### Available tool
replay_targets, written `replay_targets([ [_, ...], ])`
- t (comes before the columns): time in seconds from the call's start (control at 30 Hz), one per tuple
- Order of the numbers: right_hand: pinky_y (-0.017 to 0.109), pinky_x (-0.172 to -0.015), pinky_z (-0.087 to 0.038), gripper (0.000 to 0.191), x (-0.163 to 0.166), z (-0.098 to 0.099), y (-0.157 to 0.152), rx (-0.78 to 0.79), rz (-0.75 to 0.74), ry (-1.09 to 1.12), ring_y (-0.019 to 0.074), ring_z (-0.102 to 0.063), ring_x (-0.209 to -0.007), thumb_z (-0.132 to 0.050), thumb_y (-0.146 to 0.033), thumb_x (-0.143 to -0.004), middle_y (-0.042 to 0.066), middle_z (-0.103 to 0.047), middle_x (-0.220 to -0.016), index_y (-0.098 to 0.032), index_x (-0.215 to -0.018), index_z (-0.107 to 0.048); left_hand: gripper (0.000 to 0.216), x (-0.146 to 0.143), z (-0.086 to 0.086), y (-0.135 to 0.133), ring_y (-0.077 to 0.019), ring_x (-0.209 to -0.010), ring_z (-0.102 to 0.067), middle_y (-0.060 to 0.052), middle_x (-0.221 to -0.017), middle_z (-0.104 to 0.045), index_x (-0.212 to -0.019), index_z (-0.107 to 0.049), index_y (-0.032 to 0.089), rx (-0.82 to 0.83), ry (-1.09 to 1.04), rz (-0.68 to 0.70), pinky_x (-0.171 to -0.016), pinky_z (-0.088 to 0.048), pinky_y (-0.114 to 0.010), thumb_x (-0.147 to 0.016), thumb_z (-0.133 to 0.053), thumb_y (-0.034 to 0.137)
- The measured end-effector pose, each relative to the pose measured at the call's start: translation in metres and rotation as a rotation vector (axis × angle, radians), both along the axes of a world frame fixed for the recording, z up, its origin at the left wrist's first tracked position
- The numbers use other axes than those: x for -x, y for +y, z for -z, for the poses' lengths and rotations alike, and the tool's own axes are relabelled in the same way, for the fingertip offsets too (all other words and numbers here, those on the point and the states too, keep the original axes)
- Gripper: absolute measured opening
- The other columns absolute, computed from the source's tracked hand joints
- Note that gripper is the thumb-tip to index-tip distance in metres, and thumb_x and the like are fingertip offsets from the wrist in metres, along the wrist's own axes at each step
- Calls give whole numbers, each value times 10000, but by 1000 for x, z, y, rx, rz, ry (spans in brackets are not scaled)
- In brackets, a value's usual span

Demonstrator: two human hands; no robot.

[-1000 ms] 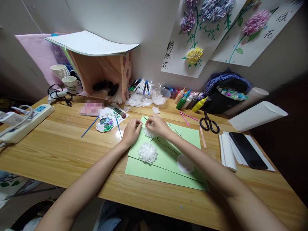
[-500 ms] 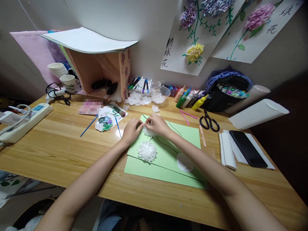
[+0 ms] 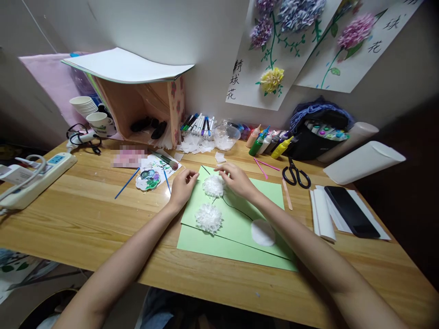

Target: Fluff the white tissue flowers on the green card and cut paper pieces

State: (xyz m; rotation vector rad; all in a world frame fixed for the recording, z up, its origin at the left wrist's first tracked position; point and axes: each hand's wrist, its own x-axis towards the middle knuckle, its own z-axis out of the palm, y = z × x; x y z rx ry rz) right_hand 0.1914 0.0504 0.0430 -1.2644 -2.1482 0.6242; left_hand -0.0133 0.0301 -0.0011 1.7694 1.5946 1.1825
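Observation:
A fluffy white tissue paper flower [image 3: 213, 186] lies near the top of a light green sheet of paper [image 3: 236, 249]. My left hand [image 3: 183, 188] rests just left of it, fingers loosely bent and nothing seen in them. On the flower's right, my right hand [image 3: 238, 182] hovers with its fingertips close to the petals, fingers slightly apart and no object visible between them. A second white paper flower [image 3: 209, 218] sits below the first. To the right, partly beside my right forearm, is a flat white paper circle [image 3: 263, 232]. Thin dark lines are drawn on the sheet.
Right of the sheet lie a wooden stick [image 3: 287, 194], black scissors [image 3: 296, 176] and a phone [image 3: 351, 211]. Several paint bottles [image 3: 269, 142] and a clear bowl [image 3: 227, 136] stand behind. A paint palette [image 3: 148, 180], brushes and a power strip [image 3: 41, 179] are on the left.
My hands were together pinching at the upper white flower. They have since moved apart, left hand leftward and right hand rightward, uncovering the flower. The view has shifted slightly.

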Motion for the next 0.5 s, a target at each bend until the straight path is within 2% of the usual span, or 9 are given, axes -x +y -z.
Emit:
replay_targets([
  [0.13,314,-739,-431,231,-60,0,-14,24,121,55,200,-585,-865,-443,-258,-892,69,-655,-951,-188,-954,-654,187,1,-16,21,-158,-682,-609,-34,-779,-705,-779,-702,183,-34,-118,-56,-649,-473,-277,-788,-611,346],
  [0.3,337,-734,-457,286,-133,22,-38,95,398,165,222,-607,-856,-448,-389,-874,69,-656,-895,-194,-915,-653,166,-28,-51,96,-191,-797,-673,-68,-859,-740,-830,-738,165,-96,-91,-28,-744,-512,-291,-766,-647,289],
  [0.4,343,-758,-469,287,-153,34,-51,173,441,225,221,-623,-850,-485,-422,-848,70,-664,-900,-196,-881,-659,157,-59,-65,145,-207,-802,-674,-106,-861,-736,-836,-737,135,-118,-29,-28,-767,-504,-310,-778,-622,225],
  [0.5,335,-743,-486,302,-162,36,-58,233,465,271,223,-635,-852,-516,-459,-827,71,-677,-880,-200,-874,-666,152,-85,-68,175,-218,-839,-667,-122,-905,-727,-848,-725,127,-104,57,0,-815,-489,-328,-772,-596,142],
])
